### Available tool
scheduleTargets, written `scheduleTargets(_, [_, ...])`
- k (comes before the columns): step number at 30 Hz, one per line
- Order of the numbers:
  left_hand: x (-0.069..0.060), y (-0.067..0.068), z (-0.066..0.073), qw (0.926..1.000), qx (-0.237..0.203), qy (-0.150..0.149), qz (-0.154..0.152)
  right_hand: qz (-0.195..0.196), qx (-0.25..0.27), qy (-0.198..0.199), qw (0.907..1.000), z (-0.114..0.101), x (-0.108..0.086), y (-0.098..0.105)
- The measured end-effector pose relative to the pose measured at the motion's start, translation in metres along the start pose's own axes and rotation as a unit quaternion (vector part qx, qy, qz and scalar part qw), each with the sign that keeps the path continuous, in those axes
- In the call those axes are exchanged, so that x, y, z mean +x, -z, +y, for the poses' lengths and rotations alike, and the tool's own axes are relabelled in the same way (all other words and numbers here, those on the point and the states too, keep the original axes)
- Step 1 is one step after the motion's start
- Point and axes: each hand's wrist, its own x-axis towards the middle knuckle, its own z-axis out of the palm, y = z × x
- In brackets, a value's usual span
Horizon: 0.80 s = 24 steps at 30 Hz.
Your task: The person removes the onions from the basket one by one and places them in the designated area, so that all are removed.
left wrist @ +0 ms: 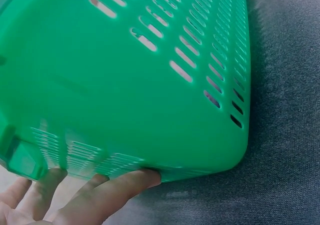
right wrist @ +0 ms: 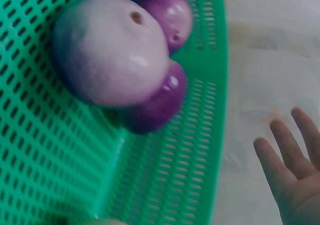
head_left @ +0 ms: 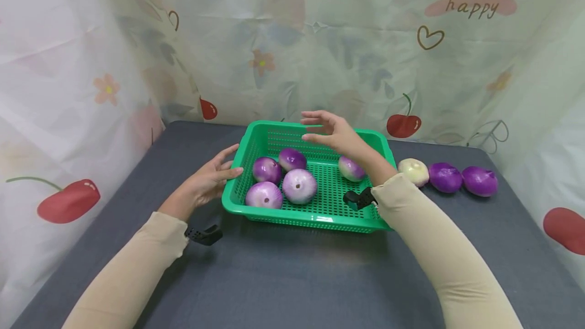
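Note:
A green plastic basket [head_left: 315, 220] holds several peeled purple onions. A group with a pale-topped onion [head_left: 299, 186] and a darker onion [head_left: 292, 159] lies in its left half. Another onion [head_left: 351, 168] sits on the right side, partly covered by my right forearm. My left hand [head_left: 207, 179] rests against the basket's left side, thumb at the rim; in the left wrist view its fingers [left wrist: 115, 190] touch the outer wall. Over the basket's back part hovers my right hand [head_left: 331, 133], fingers spread and holding nothing. The right wrist view shows that hand [right wrist: 300, 180] beyond the rim.
Right of the basket, a whitish onion [head_left: 413, 172] and two purple onions [head_left: 445, 177] stand in a row on the dark grey table [head_left: 283, 278]. A printed curtain [head_left: 320, 65] hangs behind and along both sides.

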Motion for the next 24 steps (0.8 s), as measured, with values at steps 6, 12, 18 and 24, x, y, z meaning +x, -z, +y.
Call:
scheduleTargets(6, [0.001,0.0,-0.001,1.0,-0.007,0.003,0.003,-0.07,-0.006,-0.036,0.9969,0.017,0.008,-0.019])
scheduleTargets(12, [0.002,-0.001,-0.002,1.0,-0.007,0.005,0.005,-0.118,-0.02,-0.072,0.9902,0.031,0.009,-0.025])
scheduleTargets(18, [0.001,0.0,0.0,1.0,-0.005,0.003,0.002,-0.167,-0.042,-0.091,0.9808,0.036,0.009,-0.025])
scheduleTargets(24, [0.001,0.001,0.0,1.0,-0.002,0.002,0.001,-0.206,-0.08,-0.091,0.9709,0.043,0.01,-0.025])
